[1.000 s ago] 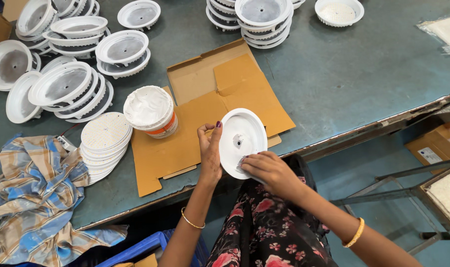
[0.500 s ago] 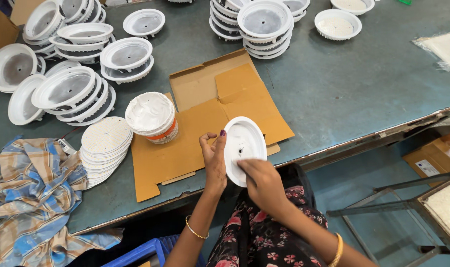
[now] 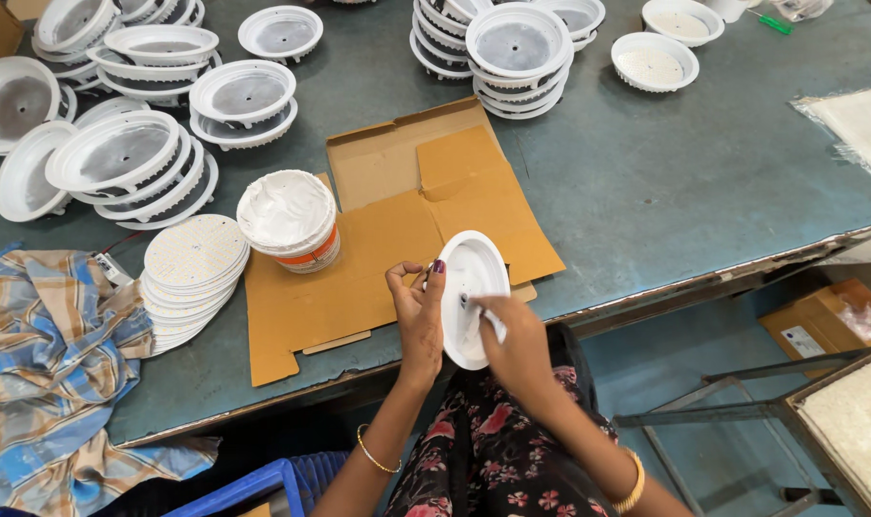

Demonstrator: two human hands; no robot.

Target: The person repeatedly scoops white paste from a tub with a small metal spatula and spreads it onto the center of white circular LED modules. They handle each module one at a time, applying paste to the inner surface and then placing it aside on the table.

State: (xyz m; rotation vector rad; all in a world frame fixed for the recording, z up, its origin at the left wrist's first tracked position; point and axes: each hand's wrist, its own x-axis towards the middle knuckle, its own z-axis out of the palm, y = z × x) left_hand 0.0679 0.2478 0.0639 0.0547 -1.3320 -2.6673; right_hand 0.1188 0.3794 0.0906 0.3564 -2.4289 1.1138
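Observation:
My left hand (image 3: 418,321) grips the left rim of a round white lamp housing (image 3: 466,278), held tilted on edge over the front of the table. My right hand (image 3: 518,349) presses a small white applicator against the inside of the housing. Just left on the flattened brown cardboard (image 3: 359,278) stands an open tub of white paste (image 3: 287,218) with an orange band. A stack of round white LED discs (image 3: 194,270) lies left of the tub.
Stacks of white round housings (image 3: 134,163) crowd the back left, more (image 3: 517,53) at the back centre. A checked cloth (image 3: 47,373) hangs over the front left edge of the grey-green table (image 3: 684,191). Metal frame and boxes sit on the floor right.
The housing has tipped more upright and come closer to my body. My right hand slid from the rim onto its inner face. The view drifted slightly.

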